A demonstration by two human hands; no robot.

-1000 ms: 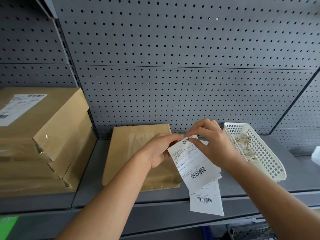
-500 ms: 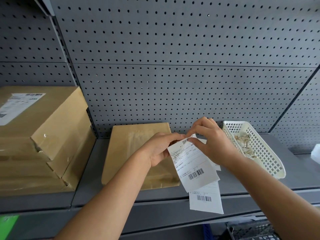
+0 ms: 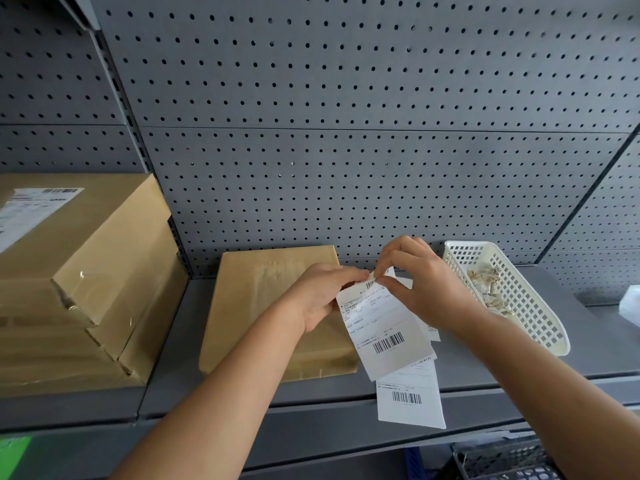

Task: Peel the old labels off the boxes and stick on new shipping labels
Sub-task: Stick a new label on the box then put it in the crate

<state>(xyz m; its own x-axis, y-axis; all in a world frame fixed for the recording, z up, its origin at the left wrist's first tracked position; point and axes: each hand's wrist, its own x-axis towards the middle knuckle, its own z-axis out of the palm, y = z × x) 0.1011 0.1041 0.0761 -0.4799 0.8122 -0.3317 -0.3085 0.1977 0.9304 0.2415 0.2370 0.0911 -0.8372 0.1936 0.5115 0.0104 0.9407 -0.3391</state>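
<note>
Far left, a stack of brown boxes (image 3: 79, 289) sat on the grey shelf (image 3: 166, 393), and the top one carried a white label (image 3: 31, 213) on its upper face. Next along, a single flat box (image 3: 263, 296) lay on the shelf against the pegboard (image 3: 346, 133), its top showing bare brown cardboard where it was visible. Over that box's right edge came the left hand (image 3: 318, 299), fingers curled in, thumb and forefinger nipped together on the top corner of a shipping label (image 3: 381, 327). The label hung at a slant in the air, barcode toward its lower end. Below it, more white sheets (image 3: 410, 400) with a barcode of their own trailed down over the shelf's front lip; whether they joined the held label could not be told. Right beside the left hand's fingertips, the right hand (image 3: 426, 289) pinched the same top edge, thumb and forefinger closed tight, the other 3 fingers arched above. Further right, a white plastic basket (image 3: 540, 323) rested tilted on the shelf, with crumpled paper scraps (image 3: 488, 289) inside. At the far right edge, something white (image 3: 630, 306) was only partly in view.
</note>
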